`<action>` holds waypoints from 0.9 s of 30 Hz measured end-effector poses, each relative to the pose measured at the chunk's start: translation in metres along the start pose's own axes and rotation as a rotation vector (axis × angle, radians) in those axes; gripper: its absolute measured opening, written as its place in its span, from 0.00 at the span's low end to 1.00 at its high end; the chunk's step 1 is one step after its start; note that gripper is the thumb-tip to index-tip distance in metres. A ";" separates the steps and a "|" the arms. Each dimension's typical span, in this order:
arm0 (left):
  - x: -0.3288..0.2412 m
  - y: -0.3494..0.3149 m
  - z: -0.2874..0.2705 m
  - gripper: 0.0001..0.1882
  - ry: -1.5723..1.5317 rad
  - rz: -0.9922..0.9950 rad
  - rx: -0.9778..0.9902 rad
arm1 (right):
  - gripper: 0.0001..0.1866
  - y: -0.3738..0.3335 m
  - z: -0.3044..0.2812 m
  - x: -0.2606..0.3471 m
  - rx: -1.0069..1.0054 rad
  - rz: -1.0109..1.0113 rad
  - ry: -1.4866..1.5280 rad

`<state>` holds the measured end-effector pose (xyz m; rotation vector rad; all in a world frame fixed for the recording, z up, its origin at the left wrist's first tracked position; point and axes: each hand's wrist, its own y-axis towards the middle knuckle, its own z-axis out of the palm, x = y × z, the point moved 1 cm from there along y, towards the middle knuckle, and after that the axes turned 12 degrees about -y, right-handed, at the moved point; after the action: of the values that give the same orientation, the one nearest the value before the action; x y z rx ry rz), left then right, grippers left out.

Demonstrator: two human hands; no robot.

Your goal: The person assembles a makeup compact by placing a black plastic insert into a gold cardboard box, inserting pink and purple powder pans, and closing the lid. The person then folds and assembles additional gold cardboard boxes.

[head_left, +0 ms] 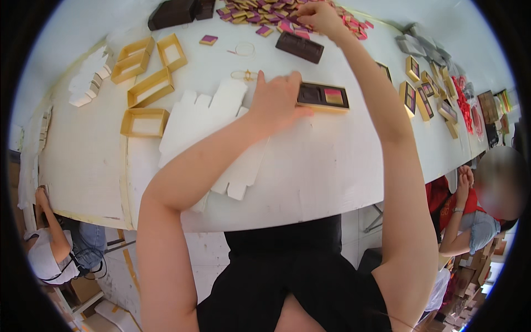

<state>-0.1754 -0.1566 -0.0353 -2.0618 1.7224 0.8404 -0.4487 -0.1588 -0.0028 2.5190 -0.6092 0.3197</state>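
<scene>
My left hand (275, 104) grips the left end of a shallow gold box (331, 108) lying flat on the table. A dark brown insert sits in it, and a gold and pink piece (333, 96) fills its right compartment; my hand covers the left part. Farther off, my right hand (322, 17) reaches into a heap of small purple, gold and pink pieces (257, 11). Its fingers are pinched together over the heap, and what is between them is too small to make out. Between my hands lies a loose dark brown tray (299, 47).
Empty gold boxes (145, 123) stand at left, beside flat white cartons (188, 124). Stacked dark trays (174, 15) lie at the back. Filled gold boxes (408, 98) and red ribbon (462, 105) are at right. Other people sit at both sides of the table.
</scene>
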 end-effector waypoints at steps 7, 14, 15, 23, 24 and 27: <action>0.029 0.010 0.010 0.42 -0.281 0.109 -0.203 | 0.11 -0.134 -0.080 0.070 0.483 -0.212 0.222; 0.024 0.009 0.004 0.35 -0.256 0.110 -0.150 | 0.16 -0.179 -0.074 0.057 0.052 -0.003 0.060; 0.024 0.008 0.003 0.34 -0.249 0.108 -0.149 | 0.16 -0.187 -0.076 0.065 0.068 -0.002 -0.016; 0.024 0.012 0.005 0.36 -0.282 0.114 -0.116 | 0.11 -0.203 -0.063 0.088 0.091 0.047 -0.292; 0.020 0.009 0.002 0.35 -0.258 0.097 -0.114 | 0.11 -0.199 -0.065 0.096 0.193 0.170 -0.281; 0.022 0.008 0.003 0.35 -0.217 0.128 -0.152 | 0.12 -0.190 -0.068 0.104 0.195 0.154 -0.281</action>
<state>-0.1817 -0.1737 -0.0503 -1.8845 1.7309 1.2205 -0.2735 -0.0145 0.0061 2.7337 -0.9250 0.0812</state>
